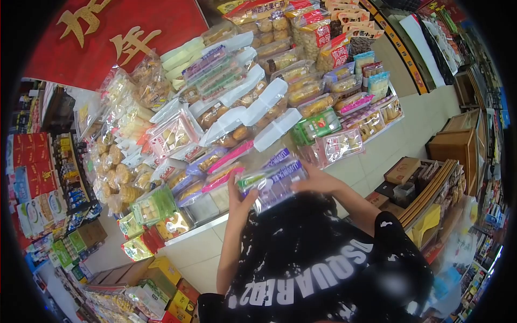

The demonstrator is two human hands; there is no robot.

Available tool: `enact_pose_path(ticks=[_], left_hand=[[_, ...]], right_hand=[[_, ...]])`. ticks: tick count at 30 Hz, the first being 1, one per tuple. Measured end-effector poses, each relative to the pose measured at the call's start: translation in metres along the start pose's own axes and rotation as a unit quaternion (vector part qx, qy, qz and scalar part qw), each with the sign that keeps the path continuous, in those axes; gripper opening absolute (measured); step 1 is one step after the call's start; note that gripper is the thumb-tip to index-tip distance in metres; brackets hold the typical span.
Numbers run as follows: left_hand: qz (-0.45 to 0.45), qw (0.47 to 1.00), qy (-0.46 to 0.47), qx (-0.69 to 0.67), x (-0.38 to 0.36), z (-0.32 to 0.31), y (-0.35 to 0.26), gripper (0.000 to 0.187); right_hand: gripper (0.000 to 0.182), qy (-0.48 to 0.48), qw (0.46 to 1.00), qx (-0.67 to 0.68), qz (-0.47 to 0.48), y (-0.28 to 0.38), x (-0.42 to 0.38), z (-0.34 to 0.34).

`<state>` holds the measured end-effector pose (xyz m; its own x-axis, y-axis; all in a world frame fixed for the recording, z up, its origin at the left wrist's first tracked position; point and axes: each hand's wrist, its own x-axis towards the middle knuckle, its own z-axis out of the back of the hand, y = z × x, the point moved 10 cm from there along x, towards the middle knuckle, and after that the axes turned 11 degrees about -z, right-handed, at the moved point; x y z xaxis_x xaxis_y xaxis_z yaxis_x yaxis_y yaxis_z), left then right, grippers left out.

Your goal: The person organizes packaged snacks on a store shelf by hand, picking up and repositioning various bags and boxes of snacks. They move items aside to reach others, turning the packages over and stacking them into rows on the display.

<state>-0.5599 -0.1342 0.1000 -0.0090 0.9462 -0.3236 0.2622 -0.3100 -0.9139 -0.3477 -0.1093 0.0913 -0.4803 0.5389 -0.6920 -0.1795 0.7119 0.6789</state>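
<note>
And here it is: the left hand [242, 195] and right hand [316, 180] grip opposite ends of the purple package [276, 186], its long axis running hand to hand, near the bench [195, 232] edge.

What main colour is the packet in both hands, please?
The packet is mainly purple, clearest in the head view.
</note>
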Motion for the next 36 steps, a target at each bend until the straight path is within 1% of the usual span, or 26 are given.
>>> enact_pose_path(ticks=[1,2,4,5,6,8,9,11,15,16,18,20,21,22,23,24,25,26,27,29,30,31,32,33,34,36], left_hand=[[0.009,1.0,0.005,-0.027,0.005,0.002,0.017,0.09],[0.009,1.0,0.005,-0.026,0.01,0.007,0.036,0.09],[-0.003,0.999,0.05,-0.009,0.018,0.006,0.067,0.091],[0.016,0.998,0.054,-0.001,0.019,0.004,0.076,0.093],[0.017,0.999,0.05,0.0,0.02,0.005,0.084,0.093],[0.005,0.998,0.062,0.021,0.026,0.006,0.106,0.096],[0.02,0.998,0.063,0.0,0.029,0.012,0.126,0.098],[0.015,0.998,0.061,-0.005,0.035,0.015,0.134,0.098],[-0.006,0.998,0.063,0.016,0.048,0.022,0.147,0.099],[-0.005,0.998,0.064,0.017,0.05,0.022,0.151,0.099],[0.015,0.985,0.087,0.148,0.054,0.025,0.163,0.103],[0.016,0.986,0.093,0.139,0.059,0.031,0.173,0.101],[0.018,0.986,0.099,0.132,0.059,0.033,0.175,0.099],[0.017,0.986,0.097,0.134,0.059,0.029,0.164,0.099],[0.031,0.991,0.08,0.103,0.057,0.024,0.156,0.101],[0.045,0.995,0.062,0.071,0.058,0.022,0.154,0.104],[0.044,0.995,0.06,0.072,0.061,0.023,0.154,0.104],[0.065,0.993,0.06,0.081,0.064,0.022,0.156,0.103],[0.088,0.99,0.059,0.088,0.064,0.026,0.167,0.103],[0.084,0.99,0.067,0.087,0.063,0.028,0.18,0.101],[0.072,0.991,0.076,0.084,0.069,0.026,0.182,0.1],[0.069,0.992,0.071,0.082,0.07,0.02,0.17,0.1],[0.063,0.992,0.055,0.089,0.067,0.017,0.158,0.099],[0.056,0.993,0.04,0.096,0.065,0.015,0.148,0.098],[0.055,0.993,0.036,0.094,0.067,0.021,0.165,0.098],[-0.078,0.968,0.053,0.232,0.078,0.027,0.17,0.095]], right_hand=[[0.089,0.0,1.0,-0.001,-0.012,-0.003,0.01,0.005],[0.089,0.001,1.0,-0.002,-0.011,-0.014,0.024,0.013],[0.089,0.001,0.998,-0.059,-0.014,-0.051,0.058,0.032],[0.085,-0.02,0.995,-0.091,-0.021,-0.069,0.072,0.042],[0.085,-0.015,0.995,-0.092,-0.023,-0.075,0.079,0.042],[0.081,0.014,1.0,-0.018,-0.013,-0.083,0.088,0.038],[0.081,0.018,1.0,-0.018,-0.016,-0.093,0.092,0.036],[0.079,-0.014,0.999,-0.023,-0.033,-0.107,0.104,0.043],[0.081,-0.011,1.0,-0.019,-0.021,-0.093,0.104,0.035],[0.083,-0.014,0.999,-0.041,-0.019,-0.093,0.105,0.035],[0.084,-0.019,0.998,-0.064,-0.016,-0.081,0.101,0.035],[0.084,-0.1,0.984,-0.111,-0.095,-0.061,0.086,0.037],[0.084,-0.098,0.985,-0.111,-0.094,-0.068,0.092,0.031],[0.078,-0.221,0.94,-0.256,0.036,-0.047,0.092,0.036],[0.074,-0.334,0.844,-0.385,0.165,-0.025,0.082,0.031],[0.074,-0.333,0.844,-0.385,0.167,-0.023,0.088,0.026],[0.069,-0.288,0.816,-0.457,0.205,-0.016,0.097,0.006],[0.065,-0.241,0.78,-0.525,0.24,-0.014,0.102,-0.012],[0.065,-0.239,0.781,-0.524,0.239,-0.015,0.105,-0.012],[0.057,-0.221,0.753,-0.592,0.182,-0.026,0.117,-0.013],[0.057,-0.22,0.75,-0.595,0.186,-0.026,0.12,-0.013],[0.051,-0.243,0.748,-0.582,0.205,-0.024,0.118,-0.01],[0.046,-0.265,0.747,-0.567,0.222,-0.024,0.116,-0.008],[0.046,-0.262,0.746,-0.57,0.224,-0.026,0.119,-0.009],[0.043,-0.27,0.739,-0.581,0.207,-0.027,0.125,-0.007],[0.041,-0.277,0.731,-0.593,0.193,-0.027,0.132,-0.007]])
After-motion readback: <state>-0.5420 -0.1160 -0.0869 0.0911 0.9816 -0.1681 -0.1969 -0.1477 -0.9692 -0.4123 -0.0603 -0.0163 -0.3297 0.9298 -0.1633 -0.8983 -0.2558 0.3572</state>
